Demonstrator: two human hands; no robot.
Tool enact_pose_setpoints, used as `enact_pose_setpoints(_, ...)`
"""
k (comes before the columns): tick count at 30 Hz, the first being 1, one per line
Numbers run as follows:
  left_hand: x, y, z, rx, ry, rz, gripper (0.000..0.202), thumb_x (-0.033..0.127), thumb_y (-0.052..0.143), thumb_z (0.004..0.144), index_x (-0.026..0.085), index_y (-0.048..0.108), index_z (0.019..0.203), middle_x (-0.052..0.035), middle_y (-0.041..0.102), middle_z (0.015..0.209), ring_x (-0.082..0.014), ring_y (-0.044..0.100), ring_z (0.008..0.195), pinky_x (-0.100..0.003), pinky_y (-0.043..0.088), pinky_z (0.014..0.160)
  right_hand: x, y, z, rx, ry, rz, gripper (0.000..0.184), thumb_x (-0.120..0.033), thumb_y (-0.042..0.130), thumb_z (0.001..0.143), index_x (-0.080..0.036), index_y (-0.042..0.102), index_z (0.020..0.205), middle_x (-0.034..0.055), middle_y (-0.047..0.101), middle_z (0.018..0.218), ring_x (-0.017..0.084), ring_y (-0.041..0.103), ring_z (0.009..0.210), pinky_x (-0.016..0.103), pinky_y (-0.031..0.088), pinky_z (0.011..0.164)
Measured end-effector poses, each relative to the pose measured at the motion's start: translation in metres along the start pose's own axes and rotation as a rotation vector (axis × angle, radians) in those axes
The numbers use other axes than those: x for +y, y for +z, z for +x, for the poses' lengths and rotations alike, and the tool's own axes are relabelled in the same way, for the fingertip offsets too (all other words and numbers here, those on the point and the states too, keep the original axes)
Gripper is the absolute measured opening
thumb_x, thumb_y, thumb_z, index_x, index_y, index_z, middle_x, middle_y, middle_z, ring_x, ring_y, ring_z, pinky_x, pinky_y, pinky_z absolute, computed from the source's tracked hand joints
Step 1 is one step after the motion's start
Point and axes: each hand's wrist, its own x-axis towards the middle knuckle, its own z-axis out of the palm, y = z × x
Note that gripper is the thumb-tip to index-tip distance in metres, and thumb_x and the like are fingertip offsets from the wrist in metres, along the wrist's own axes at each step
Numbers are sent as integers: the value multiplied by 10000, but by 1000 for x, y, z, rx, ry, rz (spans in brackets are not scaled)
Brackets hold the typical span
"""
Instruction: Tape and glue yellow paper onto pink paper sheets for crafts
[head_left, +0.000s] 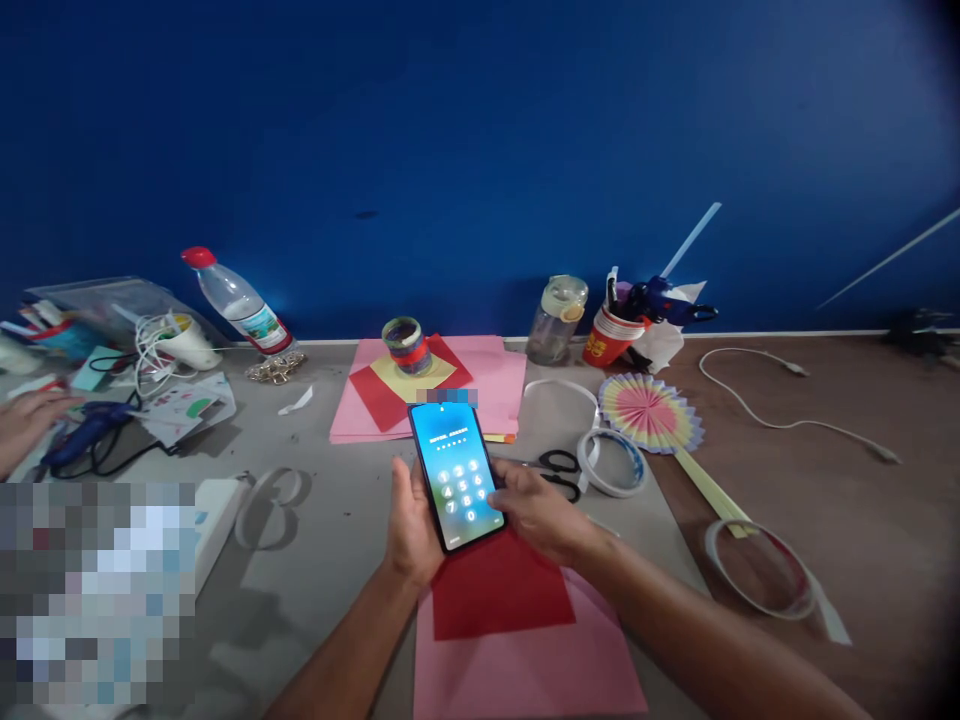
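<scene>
A black phone with a lit number pad on its screen is held over the table in both my hands. My left hand cups its left edge and back, fingers closed round it. At the phone's right side, my right hand grips the edge, thumb on the lower screen. Below the phone a red paper sheet lies on a pink sheet.
More pink and red paper with a tape roll lies behind. Scissors, tape rings, a paper fan, a jar, a cup of tools, a bottle and a cable surround. Another person's hand is far left.
</scene>
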Motion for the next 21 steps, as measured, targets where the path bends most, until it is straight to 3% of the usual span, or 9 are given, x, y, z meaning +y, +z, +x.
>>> enact_pose_setpoints(4, -2, -1, 0, 7, 29, 39, 510, 636, 504, 845, 187, 660, 1031, -90, 713, 1058, -323, 644, 1049, -481, 475, 939, 3, 4, -2, 108, -71, -151, 346, -123, 577, 653, -192, 675, 977, -2, 701, 872, 189, 597, 779, 327, 439, 768)
enact_pose_setpoints(7, -2, -1, 0, 5, 29, 33, 527, 642, 498, 845, 183, 663, 1047, -96, 711, 1071, -328, 631, 1075, -484, 463, 957, 1, 5, -2, 61, -55, -54, 317, -186, 629, 676, -189, 672, 990, 12, 703, 882, 196, 607, 789, 336, 447, 783)
enact_pose_setpoints(10, -1, 1, -1, 3, -7, -14, 527, 641, 439, 874, 197, 669, 1040, -92, 716, 1065, -327, 623, 1096, -492, 448, 974, -5, 0, -1, 22, 43, 107, 312, -422, 631, 753, -184, 677, 949, 39, 699, 861, 209, 621, 783, 345, 460, 759)
enact_pose_setpoints(13, 0, 2, -2, 27, -36, -31, 543, 632, 357, 907, 208, 673, 1028, -88, 724, 1044, -321, 628, 1097, -502, 440, 982, -16, -10, 0, 106, 119, -4, 463, -612, 537, 800, -175, 688, 828, 45, 670, 736, 194, 601, 689, 330, 456, 682)
enact_pose_setpoints(17, 1, 1, -2, 64, -67, -34, 576, 655, 341, 898, 200, 671, 1024, -93, 728, 1030, -328, 633, 1094, -519, 432, 990, -37, -29, 1, 294, -78, -250, 491, -625, 523, 812, -167, 695, 769, 41, 650, 680, 154, 547, 607, 290, 418, 606)
enact_pose_setpoints(21, 1, -1, -1, 52, -84, -21, 598, 653, 330, 901, 186, 664, 1066, -111, 725, 1042, -338, 615, 1125, -531, 414, 1007, -55, -36, 9, 268, -154, -230, 464, -591, 525, 823, -166, 698, 895, 67, 686, 855, 164, 585, 726, 278, 428, 643)
